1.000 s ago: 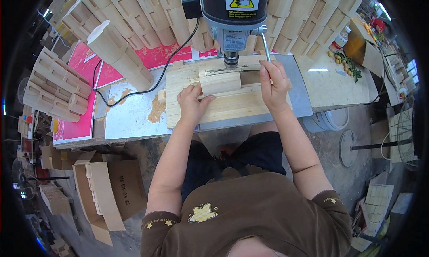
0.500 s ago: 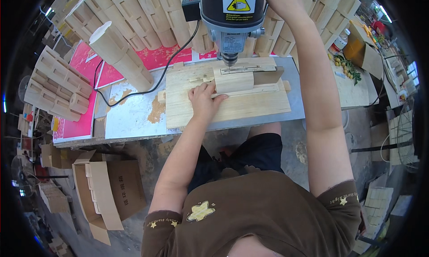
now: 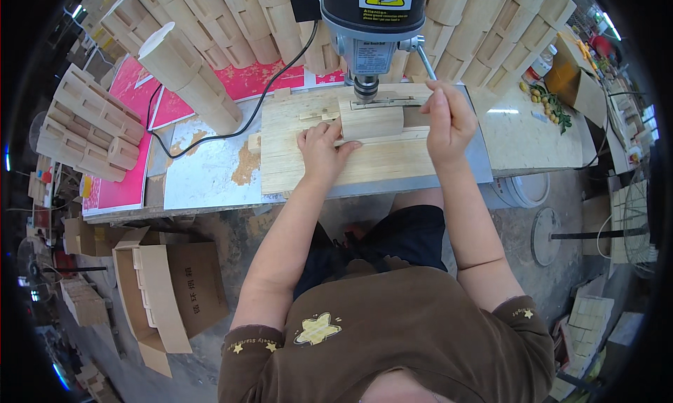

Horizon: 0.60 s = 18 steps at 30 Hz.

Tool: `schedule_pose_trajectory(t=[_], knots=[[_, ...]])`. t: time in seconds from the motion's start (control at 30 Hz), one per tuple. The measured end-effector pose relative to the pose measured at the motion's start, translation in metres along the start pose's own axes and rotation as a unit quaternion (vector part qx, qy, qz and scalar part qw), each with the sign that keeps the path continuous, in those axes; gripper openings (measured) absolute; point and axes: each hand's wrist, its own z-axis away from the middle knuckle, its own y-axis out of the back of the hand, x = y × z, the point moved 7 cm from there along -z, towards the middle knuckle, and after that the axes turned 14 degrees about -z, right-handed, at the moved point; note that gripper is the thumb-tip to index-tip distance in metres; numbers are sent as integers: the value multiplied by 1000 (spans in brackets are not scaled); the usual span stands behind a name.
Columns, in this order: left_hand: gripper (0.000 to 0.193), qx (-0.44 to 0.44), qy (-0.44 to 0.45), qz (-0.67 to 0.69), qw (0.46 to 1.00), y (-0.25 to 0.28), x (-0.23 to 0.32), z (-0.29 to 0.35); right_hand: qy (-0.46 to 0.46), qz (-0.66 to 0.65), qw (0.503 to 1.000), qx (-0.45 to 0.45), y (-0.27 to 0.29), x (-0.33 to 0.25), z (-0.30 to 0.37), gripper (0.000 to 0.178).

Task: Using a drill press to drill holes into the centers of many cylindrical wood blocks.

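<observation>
A pale wooden block (image 3: 371, 120) with a rounded front lies in a wooden jig on a flat board (image 3: 382, 163), under the drill press (image 3: 371, 24). My left hand (image 3: 324, 149) grips the block's left end, fingers at its side and thumb along its lower front. The chuck (image 3: 366, 89) hangs just over the block's back part; the bit's tip is hard to make out. My right hand (image 3: 450, 123) is closed round the lower end of the drill press lever (image 3: 425, 61), to the right of the block.
Wooden cylinders with cut slots (image 3: 217, 24) stand in rows behind the press. One tall cylinder stack (image 3: 189, 77) stands at left, near a black cable (image 3: 277, 87). More cylinders (image 3: 91, 123) sit farther left. An open cardboard box (image 3: 200, 284) is on the floor; fruit (image 3: 543, 101) lies at right.
My right hand has come down and toward me, pulling the lever with it. The chuck looks slightly lower relative to the block. My left hand stays at the block's left end.
</observation>
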Motion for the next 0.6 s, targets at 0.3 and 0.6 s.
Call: schedule_pose_trajectory(t=[0.3,0.6], knots=[[41,3,4,-5,1000,0,1,0,117,-13,993,-7,-4,44,33,10],[37,12,2,-2,1000,-3,-1,1,124,75,989,-18,4,-10,-20,6]])
